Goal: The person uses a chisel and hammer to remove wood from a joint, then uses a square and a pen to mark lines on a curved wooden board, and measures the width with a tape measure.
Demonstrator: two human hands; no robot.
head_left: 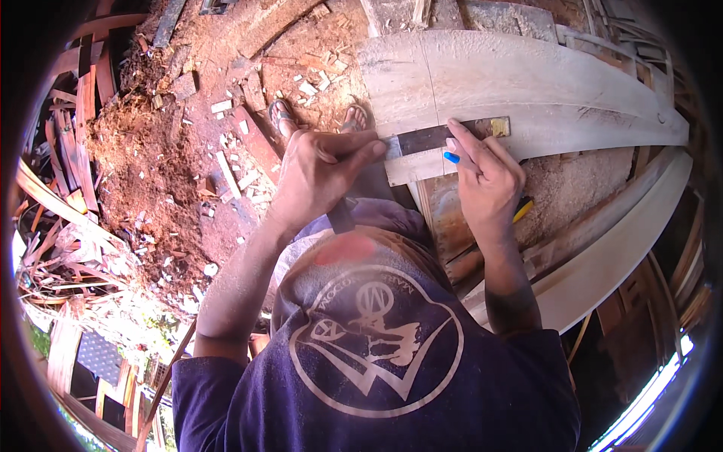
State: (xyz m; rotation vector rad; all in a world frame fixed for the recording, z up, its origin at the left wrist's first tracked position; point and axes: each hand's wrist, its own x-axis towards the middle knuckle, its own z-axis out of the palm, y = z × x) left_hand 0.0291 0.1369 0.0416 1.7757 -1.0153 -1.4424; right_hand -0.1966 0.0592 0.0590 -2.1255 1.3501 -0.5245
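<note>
A long pale wooden board, marked with a thin line across it, lies in front of me. Across its near part rests a flat dark strip with a yellowish far end and a lighter left end. My left hand is closed, thumb and fingers pinching that left end. A dark flat piece shows beneath this hand; whether it belongs to the strip I cannot tell. My right hand holds a blue-tipped pen between curled fingers, its index finger extended to the strip. The rest of the pen is hidden.
A second curved pale board lies to the right. Beside my right wrist is a partly hidden yellow-and-black thing. Sawdust and wood chips cover the ground at left, with piled offcuts beyond. My sandalled feet stand near the board.
</note>
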